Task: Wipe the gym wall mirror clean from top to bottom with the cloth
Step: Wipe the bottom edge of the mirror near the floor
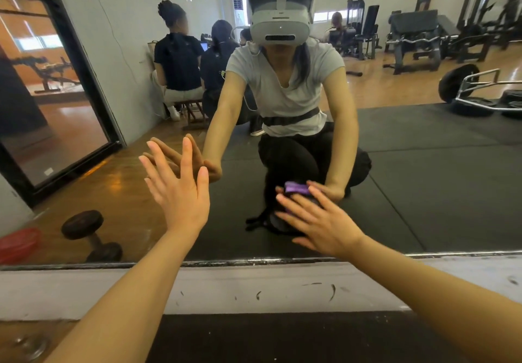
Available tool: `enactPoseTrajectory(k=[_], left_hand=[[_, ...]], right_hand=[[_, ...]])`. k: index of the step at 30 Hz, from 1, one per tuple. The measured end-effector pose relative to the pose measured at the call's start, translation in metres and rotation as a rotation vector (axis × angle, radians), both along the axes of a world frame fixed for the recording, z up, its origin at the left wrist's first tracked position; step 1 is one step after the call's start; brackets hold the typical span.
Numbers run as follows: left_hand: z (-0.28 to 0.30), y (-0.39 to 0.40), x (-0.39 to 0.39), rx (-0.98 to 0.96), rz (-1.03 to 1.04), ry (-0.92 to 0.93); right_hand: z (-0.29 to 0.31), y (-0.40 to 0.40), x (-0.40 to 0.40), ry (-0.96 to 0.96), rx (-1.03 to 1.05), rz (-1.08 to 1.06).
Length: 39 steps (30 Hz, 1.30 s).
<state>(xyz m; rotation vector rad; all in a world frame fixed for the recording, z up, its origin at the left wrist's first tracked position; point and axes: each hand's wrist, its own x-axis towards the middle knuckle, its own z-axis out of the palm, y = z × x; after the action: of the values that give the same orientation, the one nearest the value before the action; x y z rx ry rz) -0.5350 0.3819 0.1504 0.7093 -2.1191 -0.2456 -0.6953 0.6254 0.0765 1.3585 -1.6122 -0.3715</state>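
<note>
The purple cloth (pixel 295 190) is flat against the lower part of the wall mirror (pixel 423 165), not far above its bottom edge, and most of it is hidden under the right hand (pixel 316 221). That hand presses it to the glass with straight, spread fingers (pixel 288 201); only a folded purple edge shows past the fingertips, doubled by its reflection. To the left, the left hand (pixel 180 190) is held up flat with its fingers (pixel 186 153) straight and a little apart, holding nothing; its fingertips meet their reflection, so it seems to lean on the glass. Both bare forearms reach in from below.

The person is reflected crouching low on a black floor mat (pixel 423 136), wearing a grey headset, a pale T-shirt and dark trousers. Below the mirror runs a scuffed white wall strip (pixel 254 286). At the lower left a dumbbell (pixel 90 235) is reflected on the wooden floor, beside something red (pixel 18 242). Farther back in the reflection, people sit near the wall and weight machines (pixel 415 40) stand across the gym.
</note>
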Motion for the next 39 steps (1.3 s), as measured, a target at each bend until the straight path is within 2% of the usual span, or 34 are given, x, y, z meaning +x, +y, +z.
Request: enactPoseTrajectory(k=[4, 7, 17, 20, 24, 28, 34, 39], left_hand=[[-0.001, 0.000, 0.001, -0.008, -0.009, 0.013], [-0.001, 0.002, 0.001, 0.004, 0.003, 0.010], [-0.002, 0.001, 0.000, 0.002, 0.012, 0.008], [-0.002, -0.001, -0.001, 0.000, 0.019, 0.002], [-0.002, 0.000, 0.001, -0.011, 0.015, 0.003], [-0.001, 0.002, 0.002, -0.008, 0.011, 0.018], [-0.005, 0.003, -0.002, -0.028, 0.026, 0.056], [-0.006, 0.000, -0.003, -0.031, 0.023, 0.068]], right_hand=[[0.068, 0.000, -0.005, -0.076, -0.321, 0.031], [0.085, 0.006, -0.010, -0.104, -0.391, 0.024], [0.001, 0.012, -0.004, -0.128, -0.257, -0.043], [-0.035, 0.017, 0.000, -0.150, -0.157, -0.062], [-0.057, 0.034, -0.009, -0.072, -0.013, -0.065], [-0.024, 0.042, -0.017, -0.033, 0.003, -0.047], [0.070, 0.048, -0.027, -0.058, -0.341, -0.006], [0.065, 0.048, -0.031, -0.092, -0.357, -0.014]])
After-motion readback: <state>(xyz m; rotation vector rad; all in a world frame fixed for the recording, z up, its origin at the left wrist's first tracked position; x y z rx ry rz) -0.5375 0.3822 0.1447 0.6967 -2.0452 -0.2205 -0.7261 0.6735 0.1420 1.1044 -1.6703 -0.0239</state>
